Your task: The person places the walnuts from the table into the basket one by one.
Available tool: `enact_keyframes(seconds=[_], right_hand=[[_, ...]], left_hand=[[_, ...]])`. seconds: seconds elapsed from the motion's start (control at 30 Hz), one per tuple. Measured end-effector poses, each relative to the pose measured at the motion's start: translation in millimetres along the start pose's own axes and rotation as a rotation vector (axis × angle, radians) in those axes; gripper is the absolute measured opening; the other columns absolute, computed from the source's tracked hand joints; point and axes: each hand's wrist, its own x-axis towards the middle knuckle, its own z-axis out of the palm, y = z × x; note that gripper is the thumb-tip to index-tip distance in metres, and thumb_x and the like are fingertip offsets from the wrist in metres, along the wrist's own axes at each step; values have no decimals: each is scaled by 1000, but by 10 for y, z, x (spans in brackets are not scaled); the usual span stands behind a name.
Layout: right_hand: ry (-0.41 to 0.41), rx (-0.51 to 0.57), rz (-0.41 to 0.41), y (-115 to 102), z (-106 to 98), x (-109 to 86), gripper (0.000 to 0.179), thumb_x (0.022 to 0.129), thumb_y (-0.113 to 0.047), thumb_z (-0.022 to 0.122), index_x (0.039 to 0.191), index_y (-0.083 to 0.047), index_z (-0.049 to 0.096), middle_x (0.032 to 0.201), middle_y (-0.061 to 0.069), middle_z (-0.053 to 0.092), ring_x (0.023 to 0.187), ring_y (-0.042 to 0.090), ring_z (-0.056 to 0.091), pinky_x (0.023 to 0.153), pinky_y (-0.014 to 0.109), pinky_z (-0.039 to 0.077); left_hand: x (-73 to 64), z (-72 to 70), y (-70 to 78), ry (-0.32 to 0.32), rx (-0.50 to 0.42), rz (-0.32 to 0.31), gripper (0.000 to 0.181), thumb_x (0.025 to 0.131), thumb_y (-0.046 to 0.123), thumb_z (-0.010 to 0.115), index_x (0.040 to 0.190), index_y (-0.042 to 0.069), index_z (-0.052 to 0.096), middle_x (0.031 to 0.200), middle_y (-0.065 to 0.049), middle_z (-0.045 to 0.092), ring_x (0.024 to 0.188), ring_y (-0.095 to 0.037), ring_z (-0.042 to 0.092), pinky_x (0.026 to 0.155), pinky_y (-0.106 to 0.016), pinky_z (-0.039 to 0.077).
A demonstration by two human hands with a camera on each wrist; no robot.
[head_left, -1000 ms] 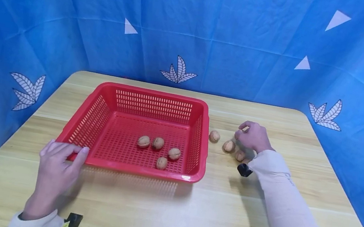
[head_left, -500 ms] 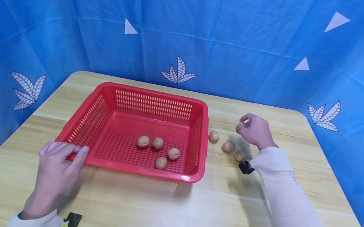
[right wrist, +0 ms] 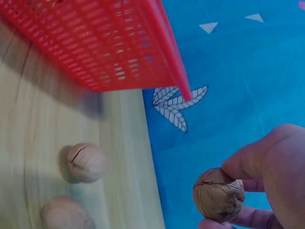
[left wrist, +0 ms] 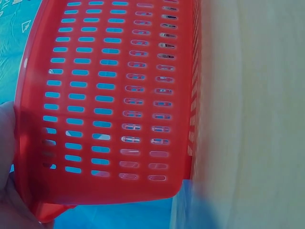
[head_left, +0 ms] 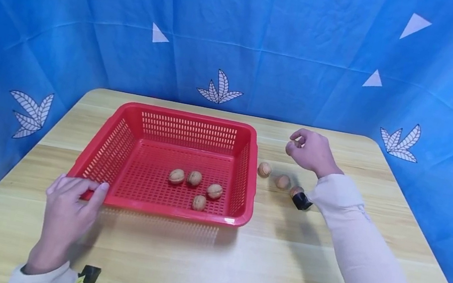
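A red plastic basket (head_left: 177, 212) with slotted walls stands on the table, several walnuts lying on its floor, one of them a walnut (head_left: 199, 202) close to the front wall. My left hand (head_left: 70, 207) grips the basket's front left corner, fingers over the rim; the left wrist view catches part of that hand (left wrist: 7, 157) at the rim. Above the table right of the basket, my right hand (head_left: 313, 152) pinches a walnut (right wrist: 218, 194) between thumb and fingers. Below it on the table lie a walnut (head_left: 264, 169) near the basket's right wall and a walnut (head_left: 282, 182) beside it.
Another walnut (head_left: 296, 191) is partly covered by the black wrist camera (head_left: 302, 201). The pale wooden table (head_left: 249, 272) ends at a blue patterned cloth (head_left: 265, 27) hung at the back and both sides.
My right hand has risen from among the loose walnuts with one in its fingers and drifted back and slightly left. My left hand stays on the basket corner.
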Motion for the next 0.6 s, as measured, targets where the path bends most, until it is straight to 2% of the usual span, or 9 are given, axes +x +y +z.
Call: enact_keyframes(seconds=[0.43,0.6], right_hand=[[15,10,-79,-307,1,45,25,89,-19,57,108,-5,64,89,11,63,80,26,58,70,40,46],[15,34,-101,-444,11,49,23,89,-20,60,107,-6,65,90,10,63,79,24,58,68,38,47]], left_hand=[[-12,37,-23,16,9,19,21,83,14,68,73,-5,64,73,-23,65,79,-37,53,98,-59,25],[-15,32,-16,2,26,-5,22,83,14,68,74,-5,64,74,-24,65,81,-39,53,97,-58,26]])
